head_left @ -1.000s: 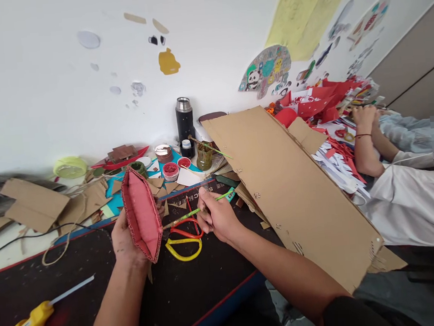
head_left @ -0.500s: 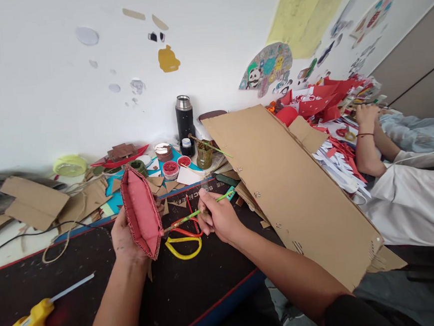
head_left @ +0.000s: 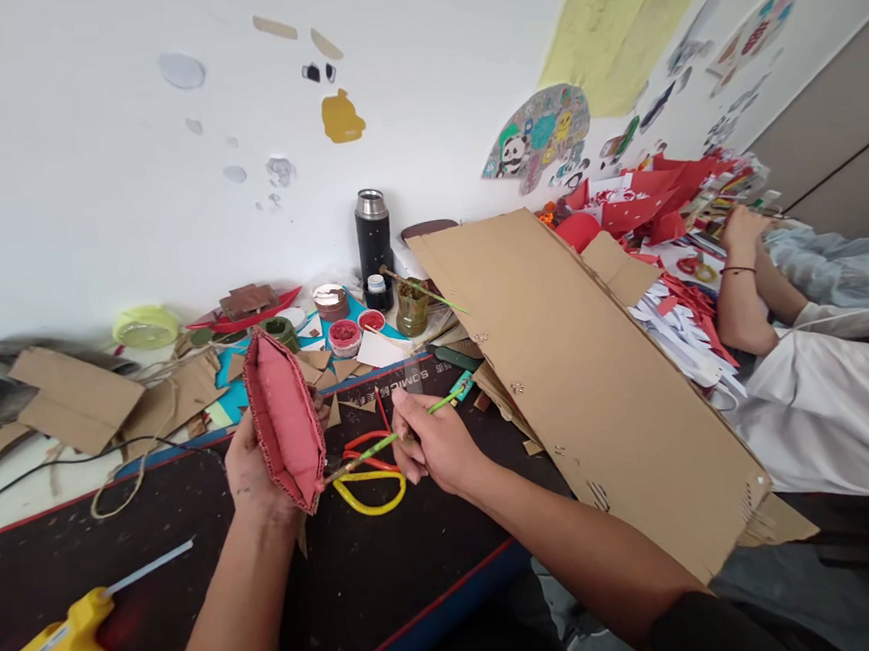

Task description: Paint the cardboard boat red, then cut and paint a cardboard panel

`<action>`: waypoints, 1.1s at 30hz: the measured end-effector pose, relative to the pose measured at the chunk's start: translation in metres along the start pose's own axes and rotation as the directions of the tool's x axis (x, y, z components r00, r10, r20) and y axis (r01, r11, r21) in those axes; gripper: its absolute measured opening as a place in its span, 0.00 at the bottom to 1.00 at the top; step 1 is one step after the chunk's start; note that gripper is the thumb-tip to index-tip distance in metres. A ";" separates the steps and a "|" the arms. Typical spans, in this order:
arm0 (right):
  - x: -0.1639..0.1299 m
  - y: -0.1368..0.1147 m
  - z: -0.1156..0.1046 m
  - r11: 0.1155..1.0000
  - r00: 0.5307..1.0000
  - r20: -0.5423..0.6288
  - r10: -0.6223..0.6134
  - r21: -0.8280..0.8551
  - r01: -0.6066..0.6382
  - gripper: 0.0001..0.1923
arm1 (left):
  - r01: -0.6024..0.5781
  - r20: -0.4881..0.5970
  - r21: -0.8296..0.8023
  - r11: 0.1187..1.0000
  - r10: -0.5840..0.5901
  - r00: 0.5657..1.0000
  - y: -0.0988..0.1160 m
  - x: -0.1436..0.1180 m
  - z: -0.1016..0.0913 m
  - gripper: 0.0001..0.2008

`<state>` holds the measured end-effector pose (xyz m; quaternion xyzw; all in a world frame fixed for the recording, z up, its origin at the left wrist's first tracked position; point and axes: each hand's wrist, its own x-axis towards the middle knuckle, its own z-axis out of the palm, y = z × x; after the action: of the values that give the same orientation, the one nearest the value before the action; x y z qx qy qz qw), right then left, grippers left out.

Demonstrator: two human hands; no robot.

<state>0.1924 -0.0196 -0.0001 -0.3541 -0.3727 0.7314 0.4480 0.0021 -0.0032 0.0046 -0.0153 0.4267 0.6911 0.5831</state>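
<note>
White wall (head_left: 93, 192) with paper cutouts (head_left: 536, 137) and yellow poster (head_left: 621, 20), black-matted desk (head_left: 394, 579) below, even daylight.

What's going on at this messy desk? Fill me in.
A person's left hand holds up a red-painted cardboard piece. The right hand holds a paintbrush with its tip at the piece's lower edge. Scissors lie on the dark mat beneath, with paint pots behind.
</note>
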 end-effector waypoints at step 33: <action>-0.003 0.003 0.002 0.999 1.000 0.014 0.014 -0.052 -0.013 0.34 | -0.046 -0.008 0.005 0.999 0.046 0.999 -0.002 0.003 -0.001 0.20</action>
<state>0.1909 -0.0232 -0.0013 -0.3628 -0.3924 0.7271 0.4309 0.0022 -0.0018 0.0017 -0.0072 0.4309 0.7033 0.5654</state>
